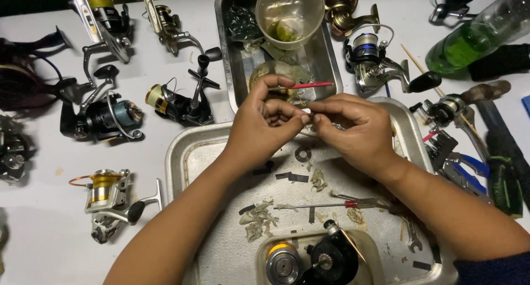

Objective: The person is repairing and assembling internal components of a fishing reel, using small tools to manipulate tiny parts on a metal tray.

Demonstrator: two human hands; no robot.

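My left hand [260, 125] and my right hand [353, 131] meet fingertip to fingertip above a large metal tray [190, 158]. The left hand pinches a thin red-handled tool [312, 85] that points right. The right hand's fingers pinch a tiny part at the same spot; the part itself is too small to make out. Below the hands, in the tray, lie a small washer [302, 153], a red-handled screwdriver [331, 205], bits of dirty wadding [258, 221] and a small spanner [413, 239]. A partly dismantled black fishing reel [326, 258] sits in a plastic tub at the tray's near edge.
Several fishing reels [102, 118] lie on the white table to the left and at the back. A deeper metal pan [234, 69] with a clear plastic cup [288, 14] stands behind the hands. A green bottle [475, 36], blue-handled pliers [469, 172] and more reels [370, 61] lie to the right.
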